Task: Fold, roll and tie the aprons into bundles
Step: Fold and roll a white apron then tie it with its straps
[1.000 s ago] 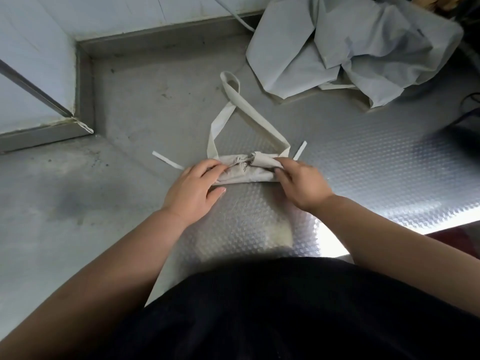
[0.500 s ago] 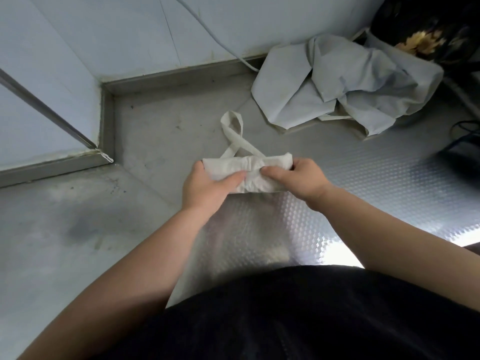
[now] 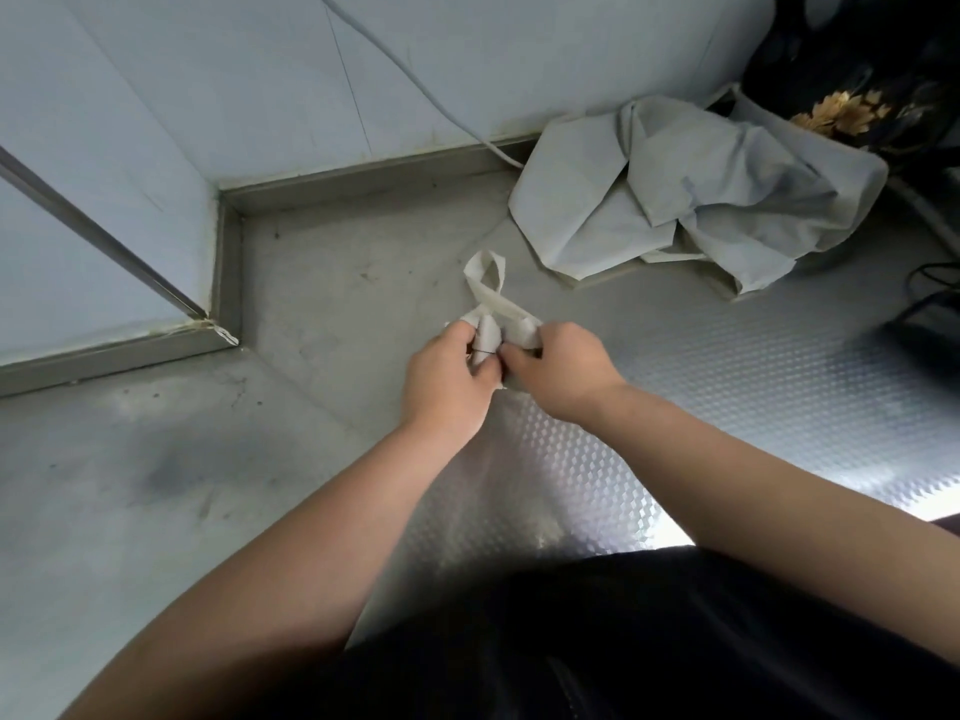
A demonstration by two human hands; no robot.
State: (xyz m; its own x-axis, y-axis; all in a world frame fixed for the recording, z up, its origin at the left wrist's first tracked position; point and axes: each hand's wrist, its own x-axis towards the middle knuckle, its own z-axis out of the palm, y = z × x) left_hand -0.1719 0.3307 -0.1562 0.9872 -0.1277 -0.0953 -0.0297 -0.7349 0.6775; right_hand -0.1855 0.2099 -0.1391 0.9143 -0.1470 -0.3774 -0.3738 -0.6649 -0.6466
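A small rolled cream apron bundle (image 3: 491, 332) is held up above the metal counter between both hands. My left hand (image 3: 449, 379) grips its left end with curled fingers. My right hand (image 3: 558, 374) grips the right end, thumb and fingers pinching the cloth. A strap loop (image 3: 485, 275) sticks up from the bundle toward the wall. Most of the roll is hidden behind my fingers. A heap of pale grey-blue aprons (image 3: 691, 194) lies crumpled at the back right.
The embossed steel counter (image 3: 779, 387) runs right; a smooth steel surface (image 3: 104, 485) lies left, with a raised rim (image 3: 363, 179) along the wall. A white cable (image 3: 415, 80) hangs down the wall. A dark bag with a gold flower (image 3: 852, 70) stands at the far right corner.
The apron roll was lifted off the counter and squeezed together from a wide roll into a short bundle. Both hands moved closer together. The long strap ends are gathered in.
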